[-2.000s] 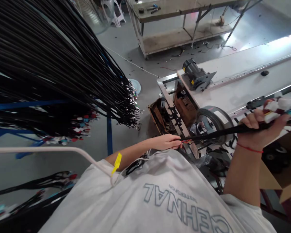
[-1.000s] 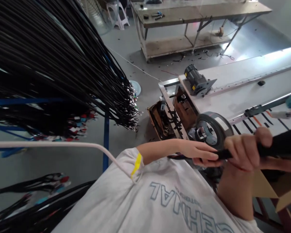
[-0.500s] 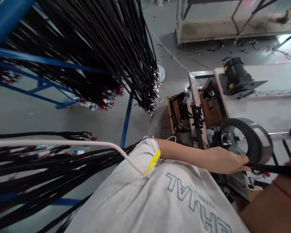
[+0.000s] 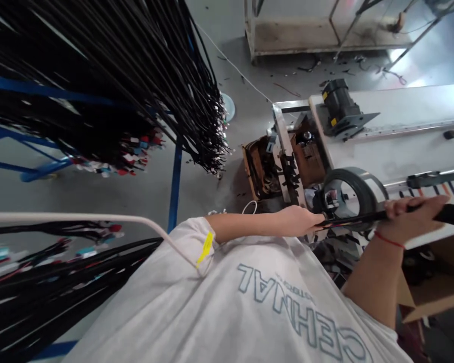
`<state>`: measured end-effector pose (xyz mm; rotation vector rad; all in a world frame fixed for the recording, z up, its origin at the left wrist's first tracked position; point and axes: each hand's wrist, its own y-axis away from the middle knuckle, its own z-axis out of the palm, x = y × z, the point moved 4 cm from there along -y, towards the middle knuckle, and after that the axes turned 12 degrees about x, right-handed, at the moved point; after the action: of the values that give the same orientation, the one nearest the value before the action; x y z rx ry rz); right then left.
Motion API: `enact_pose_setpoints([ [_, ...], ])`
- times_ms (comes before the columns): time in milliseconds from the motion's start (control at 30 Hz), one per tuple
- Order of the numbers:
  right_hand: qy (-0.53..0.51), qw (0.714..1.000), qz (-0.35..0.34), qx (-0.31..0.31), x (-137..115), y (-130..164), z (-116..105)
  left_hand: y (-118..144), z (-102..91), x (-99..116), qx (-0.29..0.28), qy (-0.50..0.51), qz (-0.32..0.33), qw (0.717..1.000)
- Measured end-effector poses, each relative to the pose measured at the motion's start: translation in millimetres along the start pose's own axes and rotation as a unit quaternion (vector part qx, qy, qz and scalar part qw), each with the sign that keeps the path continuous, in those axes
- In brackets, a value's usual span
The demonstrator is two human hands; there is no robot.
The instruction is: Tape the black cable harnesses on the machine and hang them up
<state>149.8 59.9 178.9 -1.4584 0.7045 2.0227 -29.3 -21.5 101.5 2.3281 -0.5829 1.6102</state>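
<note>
A grey workshop floor (image 4: 98,196) runs under everything, littered with small scraps near a metal shelf frame (image 4: 306,30) at the far end. The roll of tape (image 4: 357,189) on its holder serves as landmark. Just behind the roll lies a long white counter (image 4: 397,146), and at the counter's near end, beyond the roll, a black motor (image 4: 335,101) is bolted on. Well to the left of the roll a thick curtain of black cables (image 4: 117,75) hangs over a blue rack (image 4: 176,176), the ends tipped with red and white connectors. More cable bundles (image 4: 41,282) lie low and far left of the roll.

Directly in front of the roll a black wire harness (image 4: 351,218) is stretched level between both hands. The left hand (image 4: 300,221), just left of the roll, has its fingers pressed together, pinching the thin end of the harness. The right hand (image 4: 410,217), just right of the roll, has its fingers curled tight around the thicker part; a red thread circles that wrist. A cardboard box (image 4: 435,287) stands below and right of the roll.
</note>
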Motion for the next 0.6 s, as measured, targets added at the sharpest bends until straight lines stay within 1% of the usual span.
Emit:
enact_pose_setpoints([
  [33, -0.003, 0.999, -0.049, -0.009, -0.9, 1.4, -0.1, 2.9, -4.0, -0.3, 0.002, -0.015, 0.015, 1.000],
  [67, -0.011, 0.996, -0.081, -0.028, -4.1, 4.3, -0.1, 5.4, -7.6, 0.2, -0.002, -0.001, 0.024, 1.000],
  [100, -0.019, 0.994, -0.089, -0.054, -8.3, 8.0, -0.1, 7.3, -11.1, 1.5, -0.011, 0.030, 0.028, 0.999],
  [133, -0.030, 0.992, -0.091, -0.077, -13.7, 12.0, -0.7, 8.9, -14.0, 3.0, -0.022, 0.069, 0.025, 0.997],
  [200, -0.042, 0.989, -0.089, -0.114, -24.9, 19.2, -3.3, 10.9, -17.1, 6.2, -0.063, 0.157, 0.007, 0.986],
  [300, -0.040, 0.988, -0.087, -0.118, -34.5, 24.4, -10.3, 11.8, -18.3, 8.9, -0.131, 0.259, -0.034, 0.957],
  [367, -0.035, 0.989, -0.084, -0.117, -36.7, 24.8, -12.8, 9.9, -22.3, 9.9, -0.159, 0.282, -0.041, 0.945],
  [467, -0.042, 0.988, -0.078, -0.128, -42.5, 24.1, -13.0, 4.6, -37.1, 11.9, -0.177, 0.260, -0.012, 0.949],
  [533, -0.055, 0.991, -0.053, -0.107, -48.5, 21.9, -16.6, 2.0, -50.2, 13.4, -0.174, 0.227, 0.008, 0.958],
  [600, -0.064, 0.995, 0.062, -0.044, -47.9, 18.5, -25.7, 2.0, -60.4, 16.5, -0.180, 0.203, 0.025, 0.962],
])
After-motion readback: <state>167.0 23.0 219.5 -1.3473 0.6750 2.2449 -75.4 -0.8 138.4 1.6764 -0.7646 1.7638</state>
